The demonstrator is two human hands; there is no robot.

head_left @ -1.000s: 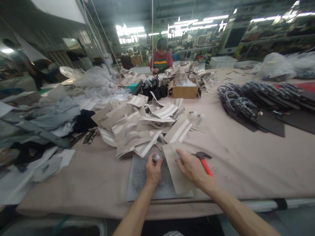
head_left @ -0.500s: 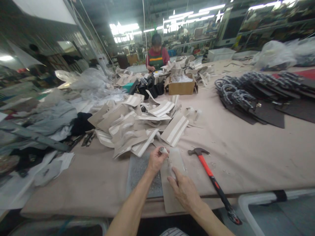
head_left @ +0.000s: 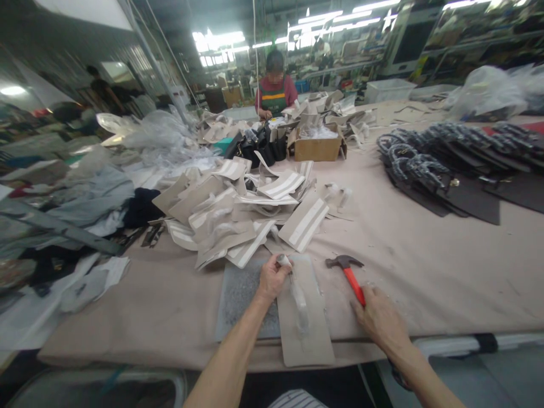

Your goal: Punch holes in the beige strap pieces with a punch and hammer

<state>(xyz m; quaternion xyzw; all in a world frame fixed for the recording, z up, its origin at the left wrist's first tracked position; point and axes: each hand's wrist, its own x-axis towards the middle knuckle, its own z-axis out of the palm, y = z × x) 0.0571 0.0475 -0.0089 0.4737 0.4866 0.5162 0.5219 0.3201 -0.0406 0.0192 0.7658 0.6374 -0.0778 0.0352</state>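
The left hand [head_left: 272,279] pinches a small metal punch [head_left: 283,260] on the beige piece [head_left: 306,334]. The right hand [head_left: 380,323] fingers wrap the hammer [head_left: 351,273] handle.

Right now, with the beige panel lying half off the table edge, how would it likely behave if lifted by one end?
The beige panel lies flat and overhangs the table edge without drooping, so it probably stays fairly stiff. It looks thin, so likely light. The left hand presses a punch on it, which suggests it slides easily otherwise.
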